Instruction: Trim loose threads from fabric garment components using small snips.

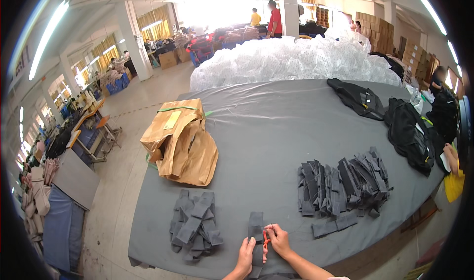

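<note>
My left hand (245, 255) pinches a dark grey fabric strip (256, 222) that lies upright in front of me at the table's near edge. Against the strip's right side, my right hand (280, 241) is closed on small orange-handled scissors (266, 239); their blades are too small to make out. To the left is a loose, crisscrossed heap of similar strips (193, 225). A larger pile of strips (340, 184), packed in rows, sits to the right, with a single strip (335, 226) lying just before it.
A crumpled brown paper bag (185, 147) stands at the left of the grey-covered table (261, 151). Black bags (407, 132) lie along the right side, where another person's arm (451, 159) shows. A big mound of clear plastic-wrapped goods (291, 60) rises beyond the far edge.
</note>
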A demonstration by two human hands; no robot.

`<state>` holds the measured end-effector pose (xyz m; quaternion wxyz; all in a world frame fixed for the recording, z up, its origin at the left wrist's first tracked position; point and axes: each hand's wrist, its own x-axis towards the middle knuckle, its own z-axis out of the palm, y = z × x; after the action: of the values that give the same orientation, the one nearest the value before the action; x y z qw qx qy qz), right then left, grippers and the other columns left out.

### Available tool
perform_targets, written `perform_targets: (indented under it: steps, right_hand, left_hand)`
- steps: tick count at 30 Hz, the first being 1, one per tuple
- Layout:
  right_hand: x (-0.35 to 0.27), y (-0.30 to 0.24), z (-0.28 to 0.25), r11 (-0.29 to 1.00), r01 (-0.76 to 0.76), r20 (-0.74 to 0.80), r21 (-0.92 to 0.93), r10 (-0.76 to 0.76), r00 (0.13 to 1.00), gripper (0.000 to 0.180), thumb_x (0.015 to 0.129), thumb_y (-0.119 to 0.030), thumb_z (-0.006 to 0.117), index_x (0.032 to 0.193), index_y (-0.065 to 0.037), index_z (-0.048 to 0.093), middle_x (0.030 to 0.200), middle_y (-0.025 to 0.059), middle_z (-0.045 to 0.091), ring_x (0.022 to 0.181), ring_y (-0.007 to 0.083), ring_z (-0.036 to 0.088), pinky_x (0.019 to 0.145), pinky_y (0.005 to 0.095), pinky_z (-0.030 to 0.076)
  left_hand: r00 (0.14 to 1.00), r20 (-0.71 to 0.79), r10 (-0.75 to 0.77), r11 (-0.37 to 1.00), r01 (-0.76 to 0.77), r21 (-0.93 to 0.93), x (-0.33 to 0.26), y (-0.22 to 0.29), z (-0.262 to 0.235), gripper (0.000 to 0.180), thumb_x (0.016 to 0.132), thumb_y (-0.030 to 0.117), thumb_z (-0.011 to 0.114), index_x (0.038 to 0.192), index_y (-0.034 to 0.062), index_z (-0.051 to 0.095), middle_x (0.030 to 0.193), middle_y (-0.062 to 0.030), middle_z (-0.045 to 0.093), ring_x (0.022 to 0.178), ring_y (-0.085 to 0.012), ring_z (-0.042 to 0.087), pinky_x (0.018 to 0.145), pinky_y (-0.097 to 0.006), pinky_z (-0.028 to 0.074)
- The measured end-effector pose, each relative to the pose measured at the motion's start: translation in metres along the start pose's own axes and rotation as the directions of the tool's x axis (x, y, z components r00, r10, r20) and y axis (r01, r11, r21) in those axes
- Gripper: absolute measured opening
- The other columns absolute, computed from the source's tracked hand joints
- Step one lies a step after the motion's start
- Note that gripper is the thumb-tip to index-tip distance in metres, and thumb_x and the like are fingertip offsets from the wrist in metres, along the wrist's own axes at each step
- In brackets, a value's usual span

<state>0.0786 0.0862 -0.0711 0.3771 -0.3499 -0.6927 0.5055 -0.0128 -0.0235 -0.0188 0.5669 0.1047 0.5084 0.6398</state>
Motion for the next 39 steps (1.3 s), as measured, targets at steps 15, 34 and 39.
perform_targets:
  steps: [15, 34, 39]
  right_hand:
    - [-0.0017, -0.004, -0.0019, 0.998, -0.053, 0.028, 0.024, 0.052, 0.998, 0.015, 0.092, -0.015, 0.055, 0.095, -0.001, 0.06, 0.078, 0.0082, 0.067, 0.071, 0.0124, 0.064, 0.063, 0.0255, 0.049]
    - [-0.0011, -0.0025, -0.0022, 0.998, -0.065, 0.046, -0.009, 0.066, 0.997, 0.014, 0.092, -0.014, 0.056, 0.093, 0.0, 0.057, 0.074, 0.0084, 0.065, 0.067, 0.0125, 0.063, 0.06, 0.0263, 0.049]
    - [-0.0004, -0.0069, -0.0047, 0.997, -0.076, 0.035, -0.031, 0.077, 0.996, 0.014, 0.091, -0.015, 0.056, 0.093, -0.001, 0.058, 0.072, 0.0084, 0.064, 0.064, 0.0119, 0.061, 0.058, 0.0265, 0.048]
  left_hand:
    - [1.0, 0.022, -0.012, 0.999, 0.013, -0.035, 0.0023, -0.0025, -0.0019, 0.029, 0.096, 0.031, 0.042, 0.109, 0.0047, 0.04, 0.073, -0.0129, 0.061, 0.049, -0.0203, 0.058, 0.044, -0.032, 0.05]
    - [0.999, 0.037, -0.039, 0.999, 0.04, -0.017, 0.0042, -0.001, 0.0019, 0.031, 0.097, 0.031, 0.04, 0.103, 0.0017, 0.043, 0.073, -0.0146, 0.06, 0.051, -0.0221, 0.058, 0.045, -0.033, 0.049]
    - [0.998, 0.034, -0.058, 0.998, 0.059, -0.02, 0.0058, -0.0009, 0.003, 0.031, 0.097, 0.031, 0.04, 0.105, 0.0016, 0.043, 0.073, -0.015, 0.06, 0.051, -0.0228, 0.057, 0.045, -0.033, 0.049]
